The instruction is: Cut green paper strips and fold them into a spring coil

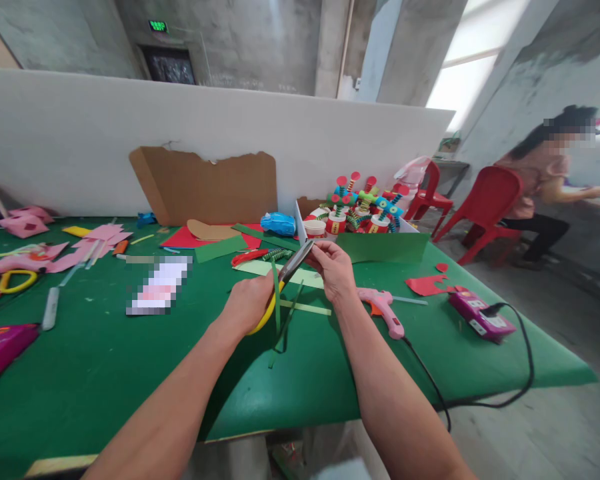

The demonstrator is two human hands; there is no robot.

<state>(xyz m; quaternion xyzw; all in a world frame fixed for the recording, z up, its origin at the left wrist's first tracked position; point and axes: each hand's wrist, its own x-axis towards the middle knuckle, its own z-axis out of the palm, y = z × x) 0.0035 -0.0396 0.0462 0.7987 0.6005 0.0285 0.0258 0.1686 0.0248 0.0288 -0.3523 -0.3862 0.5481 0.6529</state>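
Observation:
My left hand (247,303) is closed on a pair of scissors (296,262), whose yellow handle (266,315) shows below the fingers. The blades point up and to the right. At their tips my right hand (337,270) pinches with thumb and fingers; what lies between them is too small to make out. A narrow green paper strip (277,303) hangs beside the left hand's fingertips, and a darker one (291,317) dangles behind it. Pale green paper strips (307,308) lie on the table just beneath the hands.
A pink glue gun (387,312) and a purple box with a cord (481,315) are on the right. Behind stands a white box (301,220) of colourful paper figures (365,203). Pink paper pieces (103,240) are scattered left. A person (540,173) sits far right.

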